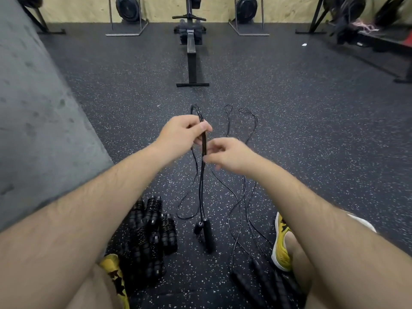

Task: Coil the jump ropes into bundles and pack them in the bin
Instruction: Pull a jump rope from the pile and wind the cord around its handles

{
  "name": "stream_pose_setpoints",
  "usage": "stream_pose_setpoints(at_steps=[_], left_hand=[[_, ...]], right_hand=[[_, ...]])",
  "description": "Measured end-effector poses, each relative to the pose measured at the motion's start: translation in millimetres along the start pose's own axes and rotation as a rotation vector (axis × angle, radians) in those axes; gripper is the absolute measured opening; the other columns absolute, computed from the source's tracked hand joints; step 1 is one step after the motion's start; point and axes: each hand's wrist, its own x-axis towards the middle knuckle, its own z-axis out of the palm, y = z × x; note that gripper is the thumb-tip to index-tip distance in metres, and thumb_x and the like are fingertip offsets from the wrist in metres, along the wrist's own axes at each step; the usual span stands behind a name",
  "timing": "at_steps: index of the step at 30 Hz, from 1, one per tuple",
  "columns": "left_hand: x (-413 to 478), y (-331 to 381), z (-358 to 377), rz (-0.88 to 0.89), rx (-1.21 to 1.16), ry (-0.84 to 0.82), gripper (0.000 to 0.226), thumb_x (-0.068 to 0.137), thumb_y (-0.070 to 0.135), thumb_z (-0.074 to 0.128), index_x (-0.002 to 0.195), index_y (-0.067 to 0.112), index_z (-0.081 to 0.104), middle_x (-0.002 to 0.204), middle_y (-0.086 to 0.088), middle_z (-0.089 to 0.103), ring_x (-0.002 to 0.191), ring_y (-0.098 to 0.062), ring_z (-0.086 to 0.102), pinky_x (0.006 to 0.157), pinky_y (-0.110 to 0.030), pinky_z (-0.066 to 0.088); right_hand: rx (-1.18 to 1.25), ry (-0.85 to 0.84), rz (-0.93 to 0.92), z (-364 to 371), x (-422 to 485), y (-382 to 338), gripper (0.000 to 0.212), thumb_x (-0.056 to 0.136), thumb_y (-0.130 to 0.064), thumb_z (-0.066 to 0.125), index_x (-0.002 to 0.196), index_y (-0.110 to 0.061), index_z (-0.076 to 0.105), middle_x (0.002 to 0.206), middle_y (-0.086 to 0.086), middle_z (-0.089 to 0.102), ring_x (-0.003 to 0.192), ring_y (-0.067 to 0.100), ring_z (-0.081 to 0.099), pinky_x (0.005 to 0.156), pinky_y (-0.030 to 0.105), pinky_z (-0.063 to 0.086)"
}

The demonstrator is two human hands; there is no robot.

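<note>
The left hand [180, 136] grips a folded rope [204, 144] in a closed fist, held above the floor [312, 130] with its handles [206, 228] hanging low. The right hand [227, 156] is curled against the strands just below, too blurred to tell if it pinches them. Coiled bundles [147, 233] lie by the left shoe [116, 273], loose ropes [244, 186] trail right, and a rower [191, 52] stands ahead.
</note>
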Motion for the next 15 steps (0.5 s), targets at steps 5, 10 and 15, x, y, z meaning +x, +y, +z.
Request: stream_pose_setpoints(at_steps=[5,10,15], left_hand=[[0,3,1,0.015,-0.080,0.008,0.022,0.097,0.038,0.059,0.094,0.028,0.079,0.100,-0.006,0.075,0.080,-0.022,0.071,0.091,-0.053,0.056],[-11,-3,-1,-0.068,-0.092,-0.170,0.029,0.089,0.030,0.055,0.108,0.020,0.075,0.106,-0.004,0.076,0.099,-0.024,0.069,0.098,-0.054,0.053],[-20,-21,7,-0.091,0.124,-0.300,0.018,0.091,0.034,0.072,0.090,0.017,0.068,0.085,-0.005,0.066,0.078,-0.021,0.058,0.085,-0.043,0.051]], right_hand=[[-0.027,0.117,-0.043,6,2,0,0.026,0.094,-0.027,0.068,0.079,-0.006,0.066,0.062,0.004,0.062,0.057,0.015,0.054,0.057,0.026,0.044],[0.040,0.279,-0.119,1,10,-9,0.032,0.095,-0.022,0.065,0.066,-0.011,0.058,0.063,0.003,0.062,0.057,0.017,0.057,0.056,0.028,0.041],[0.193,0.298,-0.126,-4,11,-14,0.031,0.096,-0.018,0.065,0.071,-0.001,0.057,0.059,0.003,0.060,0.048,0.014,0.056,0.050,0.021,0.046]])
